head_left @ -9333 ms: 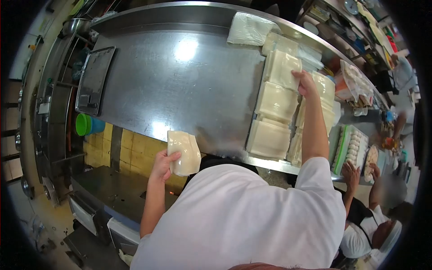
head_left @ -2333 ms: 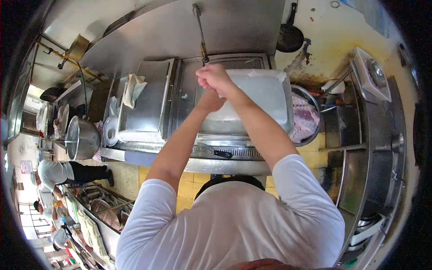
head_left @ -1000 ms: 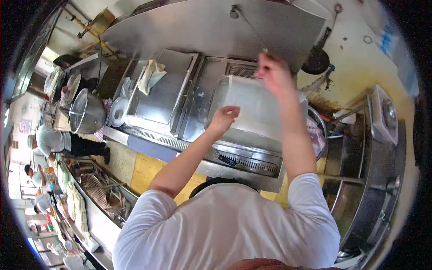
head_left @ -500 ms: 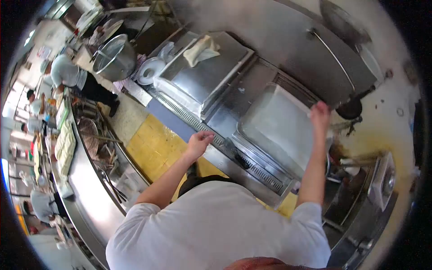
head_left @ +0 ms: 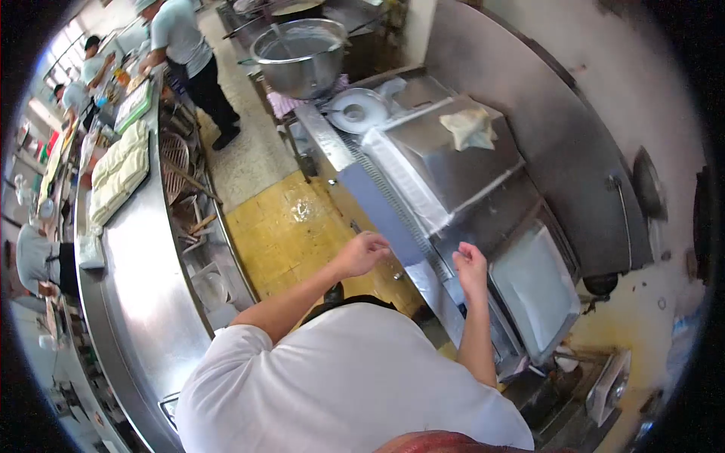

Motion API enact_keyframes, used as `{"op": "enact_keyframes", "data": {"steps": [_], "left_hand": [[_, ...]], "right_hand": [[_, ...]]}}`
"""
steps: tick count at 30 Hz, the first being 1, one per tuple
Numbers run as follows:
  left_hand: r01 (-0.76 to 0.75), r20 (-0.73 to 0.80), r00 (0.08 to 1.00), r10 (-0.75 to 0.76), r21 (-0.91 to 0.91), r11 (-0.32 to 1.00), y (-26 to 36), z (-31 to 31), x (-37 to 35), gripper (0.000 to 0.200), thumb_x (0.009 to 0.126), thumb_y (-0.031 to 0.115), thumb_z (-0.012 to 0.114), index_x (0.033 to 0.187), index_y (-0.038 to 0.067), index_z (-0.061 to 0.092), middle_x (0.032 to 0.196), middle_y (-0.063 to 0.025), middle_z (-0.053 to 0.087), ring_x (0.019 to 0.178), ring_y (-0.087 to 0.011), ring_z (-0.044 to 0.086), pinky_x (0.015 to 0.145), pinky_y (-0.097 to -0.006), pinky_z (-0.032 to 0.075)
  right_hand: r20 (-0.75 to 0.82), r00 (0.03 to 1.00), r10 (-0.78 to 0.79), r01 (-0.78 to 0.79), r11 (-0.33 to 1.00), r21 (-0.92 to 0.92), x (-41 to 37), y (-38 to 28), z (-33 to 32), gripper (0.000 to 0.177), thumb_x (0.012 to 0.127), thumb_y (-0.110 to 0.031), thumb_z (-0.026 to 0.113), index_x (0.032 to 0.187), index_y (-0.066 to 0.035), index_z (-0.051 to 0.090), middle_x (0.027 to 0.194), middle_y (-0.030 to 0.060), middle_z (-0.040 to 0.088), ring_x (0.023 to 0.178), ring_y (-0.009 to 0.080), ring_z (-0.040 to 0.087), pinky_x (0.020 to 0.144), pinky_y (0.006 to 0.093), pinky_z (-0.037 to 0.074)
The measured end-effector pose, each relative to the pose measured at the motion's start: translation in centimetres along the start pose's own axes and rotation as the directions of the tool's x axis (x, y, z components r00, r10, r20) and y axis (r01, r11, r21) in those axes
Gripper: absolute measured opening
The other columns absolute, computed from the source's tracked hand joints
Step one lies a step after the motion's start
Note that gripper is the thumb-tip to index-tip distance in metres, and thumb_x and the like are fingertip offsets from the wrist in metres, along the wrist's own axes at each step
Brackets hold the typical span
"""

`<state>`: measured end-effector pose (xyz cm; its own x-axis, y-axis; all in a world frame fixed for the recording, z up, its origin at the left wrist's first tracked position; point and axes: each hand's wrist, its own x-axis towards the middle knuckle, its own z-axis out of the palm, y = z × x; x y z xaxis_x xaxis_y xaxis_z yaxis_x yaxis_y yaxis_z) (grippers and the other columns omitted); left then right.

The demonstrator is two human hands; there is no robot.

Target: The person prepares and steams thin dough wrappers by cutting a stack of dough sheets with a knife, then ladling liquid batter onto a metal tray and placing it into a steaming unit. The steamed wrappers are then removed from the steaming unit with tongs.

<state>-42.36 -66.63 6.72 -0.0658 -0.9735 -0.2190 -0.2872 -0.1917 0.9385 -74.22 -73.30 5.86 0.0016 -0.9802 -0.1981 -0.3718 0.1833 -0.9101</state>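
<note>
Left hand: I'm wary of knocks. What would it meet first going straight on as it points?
The left hand would likely meet the bluish counter-edge strip first, though its height there is unclear.

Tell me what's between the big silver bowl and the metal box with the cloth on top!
In the head view, a round white dish lies between the big silver bowl and the metal box, with what looks like clear plastic beside it.
</note>
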Motion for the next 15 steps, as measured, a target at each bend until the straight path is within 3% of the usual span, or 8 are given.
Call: {"op": "enact_keyframes", "data": {"steps": [4, 6, 8, 11, 15], "left_hand": [[0.11, -0.17, 0.982, -0.085, 0.14, 0.984, -3.4, -10.2, -4.8, 0.035, 0.091, 0.022, 0.072, 0.119, 0.001, 0.068, 0.125, -0.0119, 0.065, 0.106, -0.0249, 0.067, 0.09, -0.0357, 0.054], [0.139, -0.329, 0.938, -0.11, 0.065, 0.988, -6.0, -13.8, -6.8, 0.036, 0.088, 0.027, 0.074, 0.114, 0.002, 0.07, 0.125, -0.0178, 0.063, 0.106, -0.0272, 0.067, 0.089, -0.0376, 0.055], [0.143, -0.397, 0.909, -0.123, 0.02, 0.99, -8.1, -16.5, -8.3, 0.037, 0.089, 0.026, 0.074, 0.115, 0.001, 0.07, 0.126, -0.0178, 0.063, 0.108, -0.0275, 0.066, 0.09, -0.0377, 0.055], [0.145, -0.492, 0.856, -0.16, -0.068, 0.987, -9.4, -18.9, -9.9, 0.037, 0.089, 0.025, 0.074, 0.117, 0.001, 0.069, 0.127, -0.0175, 0.062, 0.11, -0.028, 0.066, 0.09, -0.0375, 0.055], [0.16, -0.614, 0.749, -0.249, -0.197, 0.967, -10.7, -21.3, -10.9, 0.036, 0.09, 0.022, 0.073, 0.118, 0.0, 0.068, 0.127, -0.0166, 0.062, 0.112, -0.0275, 0.065, 0.089, -0.0366, 0.055]], "right_hand": [[0.066, 0.994, -0.091, 0.101, 0.981, -0.168, 3.3, -5.8, 7.9, 0.042, 0.087, -0.014, 0.072, 0.125, 0.001, 0.063, 0.113, 0.0136, 0.069, 0.094, 0.0191, 0.066, 0.086, 0.032, 0.052], [0.085, 0.986, -0.145, 0.153, 0.982, -0.109, 5.1, -7.5, 13.1, 0.041, 0.087, -0.013, 0.072, 0.123, 0.003, 0.063, 0.112, 0.0153, 0.07, 0.092, 0.0213, 0.067, 0.085, 0.0331, 0.053], [0.227, 0.946, -0.233, 0.247, 0.968, -0.037, 5.0, -12.1, 17.8, 0.039, 0.087, -0.013, 0.071, 0.122, 0.003, 0.064, 0.11, 0.0171, 0.07, 0.091, 0.0231, 0.069, 0.082, 0.0348, 0.054], [0.37, 0.872, -0.32, 0.377, 0.922, -0.09, 5.7, -16.9, 23.6, 0.038, 0.087, -0.013, 0.071, 0.121, 0.003, 0.064, 0.108, 0.0172, 0.071, 0.09, 0.0232, 0.069, 0.08, 0.0355, 0.054], [0.474, 0.812, -0.341, 0.423, 0.903, -0.076, 9.5, -20.0, 30.2, 0.038, 0.087, -0.014, 0.072, 0.121, 0.001, 0.064, 0.107, 0.0161, 0.071, 0.089, 0.0228, 0.069, 0.079, 0.0355, 0.055]]}}
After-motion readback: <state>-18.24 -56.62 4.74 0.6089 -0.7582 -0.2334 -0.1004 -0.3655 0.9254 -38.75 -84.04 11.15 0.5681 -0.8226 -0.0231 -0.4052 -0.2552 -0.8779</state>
